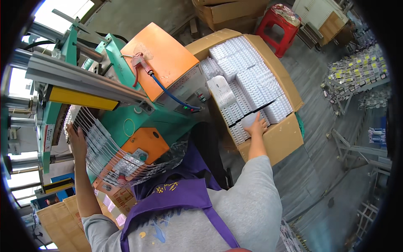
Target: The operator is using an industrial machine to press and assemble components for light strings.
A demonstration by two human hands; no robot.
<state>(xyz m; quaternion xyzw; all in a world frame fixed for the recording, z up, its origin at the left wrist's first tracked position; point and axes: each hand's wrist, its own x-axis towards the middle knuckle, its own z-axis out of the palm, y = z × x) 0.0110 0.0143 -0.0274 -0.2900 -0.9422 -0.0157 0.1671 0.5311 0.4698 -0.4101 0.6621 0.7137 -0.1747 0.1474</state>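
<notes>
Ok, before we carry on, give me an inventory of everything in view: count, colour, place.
machine: 1, green, left
housings: 2, orange, on the machine
air gun: 1, reddish, on the upper housing
hose: 1, blue, from the air gun
bar: 1, yellow, upper left
strips: many, pale, fanned along the machine
open carton: 1, brown, centre right
stacked pieces: many, whitish, inside it
stool: 1, red, top right
other cartons: several, brown, lower left and top
racked parts: many, silver and yellow, right
apron: 1, purple, bottom
left hand: 1, by the strips
right hand: 1, at the stacked pieces
</notes>
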